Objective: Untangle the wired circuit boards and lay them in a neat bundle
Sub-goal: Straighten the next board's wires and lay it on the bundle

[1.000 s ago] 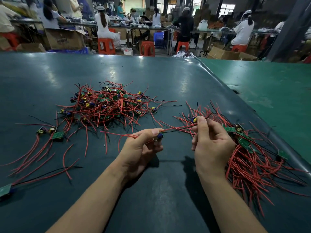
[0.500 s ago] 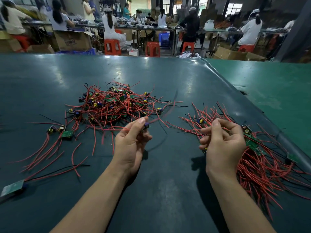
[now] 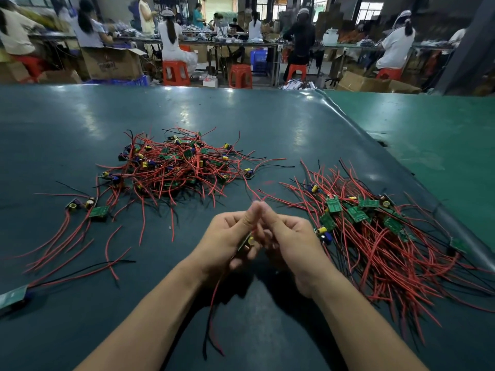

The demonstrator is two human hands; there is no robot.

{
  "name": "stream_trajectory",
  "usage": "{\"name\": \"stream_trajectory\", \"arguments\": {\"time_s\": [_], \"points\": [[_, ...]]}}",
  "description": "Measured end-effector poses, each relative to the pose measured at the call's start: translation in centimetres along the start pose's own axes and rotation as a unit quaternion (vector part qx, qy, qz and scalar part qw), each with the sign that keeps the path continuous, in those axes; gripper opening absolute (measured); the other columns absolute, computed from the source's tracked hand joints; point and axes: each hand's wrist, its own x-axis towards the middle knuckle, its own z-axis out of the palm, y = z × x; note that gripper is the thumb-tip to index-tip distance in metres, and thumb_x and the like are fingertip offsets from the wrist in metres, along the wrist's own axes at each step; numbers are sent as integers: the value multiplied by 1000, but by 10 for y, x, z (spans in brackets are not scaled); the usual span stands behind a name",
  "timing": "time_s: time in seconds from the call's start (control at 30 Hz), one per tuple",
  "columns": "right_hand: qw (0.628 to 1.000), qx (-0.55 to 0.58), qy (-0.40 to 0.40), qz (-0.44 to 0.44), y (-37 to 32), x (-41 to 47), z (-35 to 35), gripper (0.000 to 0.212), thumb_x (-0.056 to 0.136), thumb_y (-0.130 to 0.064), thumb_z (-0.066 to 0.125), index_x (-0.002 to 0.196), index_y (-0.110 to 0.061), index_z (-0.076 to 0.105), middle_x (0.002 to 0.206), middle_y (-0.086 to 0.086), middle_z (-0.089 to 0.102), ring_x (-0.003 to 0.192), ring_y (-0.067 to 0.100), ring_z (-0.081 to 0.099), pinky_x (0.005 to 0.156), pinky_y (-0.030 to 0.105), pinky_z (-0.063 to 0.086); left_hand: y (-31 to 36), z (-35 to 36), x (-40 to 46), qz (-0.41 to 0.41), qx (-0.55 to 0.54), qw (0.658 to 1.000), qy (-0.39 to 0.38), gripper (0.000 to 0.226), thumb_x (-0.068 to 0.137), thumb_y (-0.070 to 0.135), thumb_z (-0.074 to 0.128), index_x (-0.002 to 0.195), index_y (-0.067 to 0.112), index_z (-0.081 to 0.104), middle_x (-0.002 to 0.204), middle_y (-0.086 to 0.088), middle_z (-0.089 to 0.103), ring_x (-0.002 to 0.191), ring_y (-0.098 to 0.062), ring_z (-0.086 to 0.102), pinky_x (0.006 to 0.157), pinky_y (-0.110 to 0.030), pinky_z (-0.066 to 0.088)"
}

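Note:
A tangled heap of small green circuit boards with red and black wires lies on the dark table, ahead and left of my hands. To the right lies a spread bundle of sorted boards, wires running toward me. My left hand and my right hand meet in the middle, thumbs touching. Between them they hold one small circuit board with a yellow capacitor; its red and black wires hang down toward me. My left hand's fingers curl round the board, and my right hand's fingers pinch at it.
A few loose wired boards lie at the left, and one board sits by the near left edge. A green table adjoins on the right. Behind, people sit at benches on red stools among cardboard boxes.
My hands were apart, the left holding a board by the heap. They have come together at the middle, and the board's wires now hang down toward me.

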Motion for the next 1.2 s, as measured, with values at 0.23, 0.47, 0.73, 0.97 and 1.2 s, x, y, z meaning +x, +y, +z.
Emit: {"name": "stream_trajectory", "arguments": {"time_s": [0.23,0.47,0.73,0.97,1.2], "points": [[991,110,65,-47,-4,5,-7,19,81,-19,72,81,0,73,45,2,48,35,11,44,37,17,40,-9,3,1,-7,5,999,-47,36,81,48,70,68,15,73,50,-5,56,32,-7,34,35,-12,24],[988,115,93,-47,-4,8,-14,9,86,-15,71,77,-13,72,51,-3,52,37,6,39,37,14,30,-11,5,7,1,-67,998,-3,11,74,24,67,70,15,70,61,-5,58,39,-11,43,34,-16,30],[981,83,160,-70,-3,13,-18,16,84,-19,72,71,-11,76,48,-5,50,38,5,34,37,16,27,-9,8,2,14,-70,997,13,25,79,8,64,59,10,49,57,-9,52,42,-14,39,39,-18,29],[953,127,239,-138,-4,18,-21,25,90,-12,69,65,-11,73,54,-1,56,34,7,33,35,16,26,-4,8,-1,0,-67,997,-27,25,72,12,60,50,19,51,58,-1,57,48,-10,47,44,-20,28],[946,189,233,-123,-7,19,-22,29,95,-14,60,69,-6,67,47,-6,45,34,4,31,34,14,23,-4,7,-2,4,-61,997,-50,25,73,12,59,50,18,51,58,0,55,49,-10,48,44,-20,29]]}}
